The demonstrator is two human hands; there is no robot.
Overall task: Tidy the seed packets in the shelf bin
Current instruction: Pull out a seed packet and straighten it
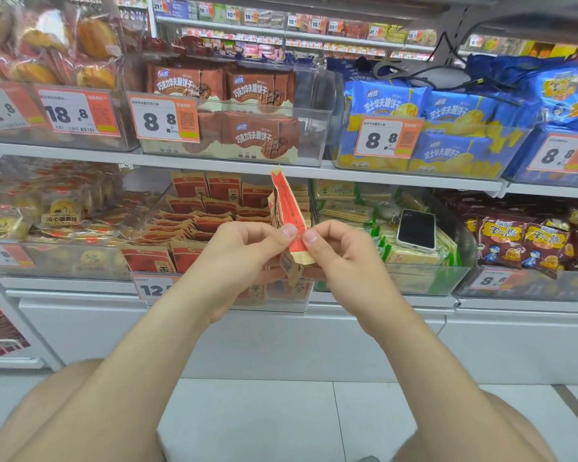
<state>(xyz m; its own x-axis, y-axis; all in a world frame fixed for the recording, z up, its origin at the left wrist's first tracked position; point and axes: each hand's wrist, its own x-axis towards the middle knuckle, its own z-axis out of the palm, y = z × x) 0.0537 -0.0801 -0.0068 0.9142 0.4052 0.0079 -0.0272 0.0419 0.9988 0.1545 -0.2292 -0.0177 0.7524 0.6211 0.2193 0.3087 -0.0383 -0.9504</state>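
A small stack of red-and-tan seed packets [286, 208] stands edge-on in front of the lower shelf, held up between both hands. My left hand [247, 251] pinches its left side with thumb on top. My right hand [334, 251] pinches the lower right edge. Behind them a clear shelf bin [154, 215] holds several more of the same packets, some upright in rows at the back, others lying slanted and loose in the middle. A price tag reading 12 hangs on the bin's front.
A phone [417, 230] lies on green packets in the bin to the right. Brown biscuit bags [257, 131] and blue biscuit bags [447, 108] fill the upper shelf. Pastry packs sit at lower left, dark snack bags [521, 241] at lower right. White floor tiles lie below.
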